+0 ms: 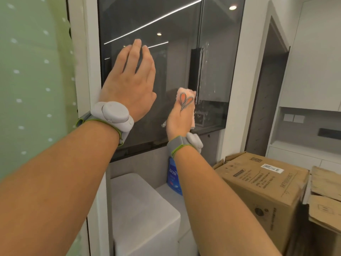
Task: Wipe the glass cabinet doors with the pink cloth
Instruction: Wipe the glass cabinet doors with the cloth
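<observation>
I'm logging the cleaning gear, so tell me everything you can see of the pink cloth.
The pink cloth looks soft and fluffy, bunched up, with an orange loop pattern edged in grey stitching. The right hand presses it against the left glass door, near the dark handle. Most of it is hidden behind the hand.

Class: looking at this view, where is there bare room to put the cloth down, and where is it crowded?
Free: the white appliance top, bordered by the blue bottle on its right and the glass door above. Also the flat top of the cardboard box. Crowded: the far right, with loose cardboard flaps.
</observation>
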Demonstrator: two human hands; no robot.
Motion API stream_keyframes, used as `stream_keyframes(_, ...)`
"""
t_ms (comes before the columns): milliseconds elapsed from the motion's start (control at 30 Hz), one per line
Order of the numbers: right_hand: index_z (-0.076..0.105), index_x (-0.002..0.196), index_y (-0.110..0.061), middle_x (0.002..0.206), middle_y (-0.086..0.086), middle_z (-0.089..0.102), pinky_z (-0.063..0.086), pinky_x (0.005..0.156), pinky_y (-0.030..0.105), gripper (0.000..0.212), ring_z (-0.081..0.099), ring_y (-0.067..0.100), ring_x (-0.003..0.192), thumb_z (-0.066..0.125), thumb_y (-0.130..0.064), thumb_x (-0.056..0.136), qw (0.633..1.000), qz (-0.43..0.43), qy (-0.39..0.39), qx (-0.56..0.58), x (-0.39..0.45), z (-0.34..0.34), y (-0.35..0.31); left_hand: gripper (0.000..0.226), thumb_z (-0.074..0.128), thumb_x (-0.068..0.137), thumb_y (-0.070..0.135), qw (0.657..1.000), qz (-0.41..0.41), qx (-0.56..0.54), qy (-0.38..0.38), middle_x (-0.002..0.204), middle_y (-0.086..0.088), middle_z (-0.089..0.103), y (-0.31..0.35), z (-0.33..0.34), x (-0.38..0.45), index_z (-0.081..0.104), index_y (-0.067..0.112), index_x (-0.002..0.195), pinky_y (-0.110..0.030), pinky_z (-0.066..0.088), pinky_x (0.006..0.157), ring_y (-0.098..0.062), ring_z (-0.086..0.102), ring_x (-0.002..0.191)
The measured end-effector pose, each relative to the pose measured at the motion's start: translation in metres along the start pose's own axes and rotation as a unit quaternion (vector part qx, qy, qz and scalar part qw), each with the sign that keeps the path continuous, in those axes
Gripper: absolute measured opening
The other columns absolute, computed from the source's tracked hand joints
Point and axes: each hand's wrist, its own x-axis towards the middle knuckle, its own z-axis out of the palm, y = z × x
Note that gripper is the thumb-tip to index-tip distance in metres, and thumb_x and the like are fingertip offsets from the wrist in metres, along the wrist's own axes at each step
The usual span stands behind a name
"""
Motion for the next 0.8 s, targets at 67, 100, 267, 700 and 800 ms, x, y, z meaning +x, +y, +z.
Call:
stream_keyframes(67, 0.021, 0.161, -0.027, 0.168, -0.008, 0.029, 0.016, 0.126, 0.028, 0.058, 0.024, 0.013, 0.156, 0.042, -0.035, 0.107, 0.999, 0.032, 0.007, 0.000, -0.014, -0.002, 0.005, 0.066, 0.033, 0.100, 0.032, 1.000, 0.000, -0.004, -0.001, 0.159, -0.029, 0.033, -0.001, -0.002, 0.000, 0.033, -0.009, 0.153, -0.056, 0.023, 0.126, -0.049, 0.026, 0.152)
stream_keyframes(100, 0.023, 0.160, -0.028, 0.167, -0.007, 0.031, 0.017, 0.126, 0.030, 0.057, 0.027, 0.015, 0.155, 0.040, -0.036, 0.107, 0.999, 0.045, 0.012, -0.006, -0.019, -0.002, 0.004, 0.066, 0.033, 0.100, 0.031, 1.000, -0.001, -0.005, -0.001, 0.159, -0.029, 0.034, -0.001, -0.003, 0.000, 0.033, -0.009, 0.153, -0.056, 0.023, 0.126, -0.050, 0.026, 0.152)
stream_keyframes(267, 0.026, 0.160, -0.020, 0.169, -0.002, 0.025, 0.013, 0.128, 0.033, 0.054, 0.018, 0.015, 0.158, 0.038, -0.034, 0.109, 0.998, -0.030, -0.036, -0.034, -0.014, 0.002, -0.041, 0.067, 0.038, 0.100, 0.034, 1.000, -0.007, 0.010, -0.013, 0.159, -0.028, 0.035, 0.001, -0.004, 0.001, 0.032, -0.007, 0.153, -0.054, 0.025, 0.126, -0.048, 0.028, 0.152)
stream_keyframes(700, 0.015, 0.163, -0.026, 0.170, -0.007, 0.022, 0.014, 0.130, 0.033, 0.059, 0.019, 0.013, 0.157, 0.039, -0.032, 0.109, 0.997, 0.038, -0.039, -0.046, -0.034, -0.017, 0.002, 0.066, 0.034, 0.099, 0.031, 1.000, -0.006, 0.018, -0.012, 0.159, -0.028, 0.035, 0.003, -0.002, 0.000, 0.033, -0.008, 0.153, -0.054, 0.025, 0.126, -0.048, 0.028, 0.152)
stream_keyframes(800, 0.025, 0.161, -0.020, 0.169, -0.005, 0.026, 0.016, 0.130, 0.034, 0.055, 0.019, 0.009, 0.157, 0.041, -0.029, 0.109, 0.998, -0.033, -0.045, 0.008, -0.021, -0.012, -0.029, 0.069, 0.038, 0.099, 0.033, 1.000, -0.009, 0.016, -0.012, 0.160, -0.027, 0.034, 0.003, -0.001, 0.001, 0.032, -0.007, 0.154, -0.053, 0.023, 0.126, -0.047, 0.027, 0.153)
